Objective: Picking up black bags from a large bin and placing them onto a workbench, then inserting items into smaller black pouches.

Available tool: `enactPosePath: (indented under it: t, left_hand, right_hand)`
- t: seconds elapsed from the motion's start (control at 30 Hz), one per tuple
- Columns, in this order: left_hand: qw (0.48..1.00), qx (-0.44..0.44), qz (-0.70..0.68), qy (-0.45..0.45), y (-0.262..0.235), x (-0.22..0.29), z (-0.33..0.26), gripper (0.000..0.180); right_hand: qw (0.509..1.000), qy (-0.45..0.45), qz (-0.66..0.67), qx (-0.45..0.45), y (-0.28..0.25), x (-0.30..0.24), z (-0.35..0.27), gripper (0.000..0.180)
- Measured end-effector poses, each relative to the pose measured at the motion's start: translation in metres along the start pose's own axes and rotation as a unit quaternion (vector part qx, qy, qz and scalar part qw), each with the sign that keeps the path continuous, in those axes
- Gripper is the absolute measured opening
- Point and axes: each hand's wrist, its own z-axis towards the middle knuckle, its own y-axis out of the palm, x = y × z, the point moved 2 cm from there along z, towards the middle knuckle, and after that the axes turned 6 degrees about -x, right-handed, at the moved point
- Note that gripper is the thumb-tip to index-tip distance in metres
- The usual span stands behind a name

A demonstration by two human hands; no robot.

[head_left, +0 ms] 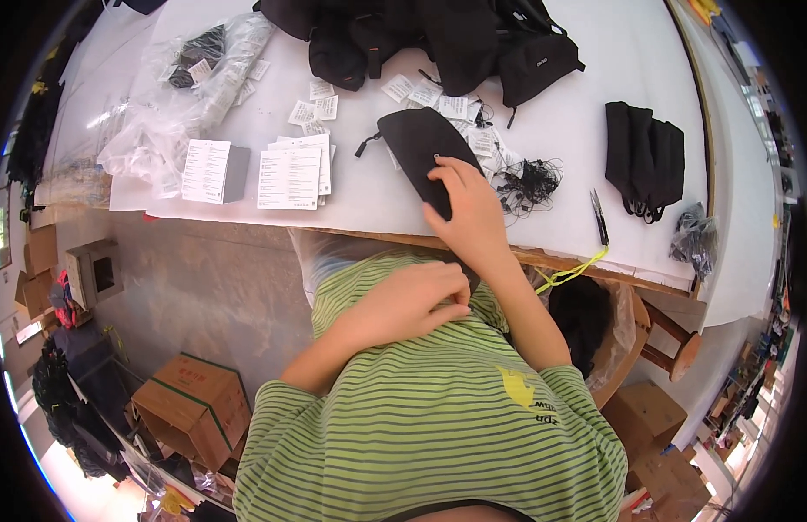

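Note:
On the white-covered table lies a flat black zip pouch [412,143] with a rounded edge and a cord pull at its left end. My right hand [468,213] is closed on the pouch's near right part, its fingers bent over the top face. My left hand [408,300] rests against my striped green shirt, short of the table edge. Its fingers are curled together, and nothing shows in them. Beyond the pouch, small white printed labels [454,107] lie scattered. Just right of my right hand is a tangle of thin black cords [529,185].
Two stacks of white printed cards [290,174] [207,170] stand at left near clear plastic bags [151,143]. Black bags [421,39] are heaped at the back. Thread snips [600,217] with a yellow cord, folded black pouches [644,161] and a small plastic packet [695,241] lie right.

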Motion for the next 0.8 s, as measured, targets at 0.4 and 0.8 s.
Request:
enactPosePath:
  t: [0.4,0.8]
  left_hand:
    - [0.861,0.353,0.365,0.025,-0.045,-0.011,-0.003,0.037]
    - [0.897,0.312,0.297,0.1,-0.044,-0.02,-0.016,0.035]
  right_hand:
    - [0.988,0.001,0.109,0.108,-0.081,-0.031,-0.025,0.014]
    - [0.985,-0.045,0.167,0.021,-0.081,-0.044,-0.033,0.017]
